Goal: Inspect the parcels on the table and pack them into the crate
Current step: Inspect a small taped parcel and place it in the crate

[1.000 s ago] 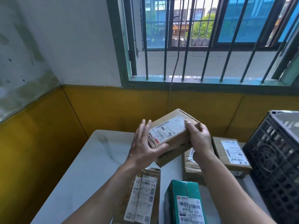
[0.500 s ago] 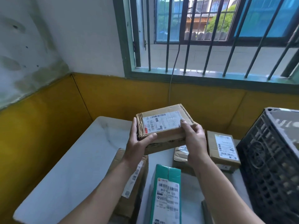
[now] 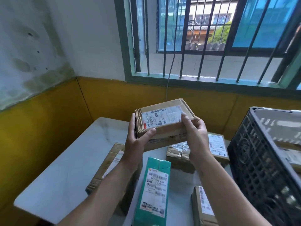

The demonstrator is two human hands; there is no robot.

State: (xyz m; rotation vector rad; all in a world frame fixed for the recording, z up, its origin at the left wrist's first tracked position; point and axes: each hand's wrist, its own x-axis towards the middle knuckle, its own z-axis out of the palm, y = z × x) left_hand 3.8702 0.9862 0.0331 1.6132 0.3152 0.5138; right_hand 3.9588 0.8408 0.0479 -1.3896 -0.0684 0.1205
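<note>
One brown parcel (image 3: 164, 121), label up, is gripped above the table (image 3: 65, 168), the left hand (image 3: 138, 141) curled round its 9 o'clock end, the right hand (image 3: 197, 134) round 3 o'clock (inspection judged in progress). Next, a carry to the crate (image 3: 260, 168), 3 o'clock, is required.

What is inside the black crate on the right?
Past the rim of the black crate, one brown parcel with a white label shows inside. The latticed near wall hides anything lower down, and the picture's edge cuts off the rest.
</note>
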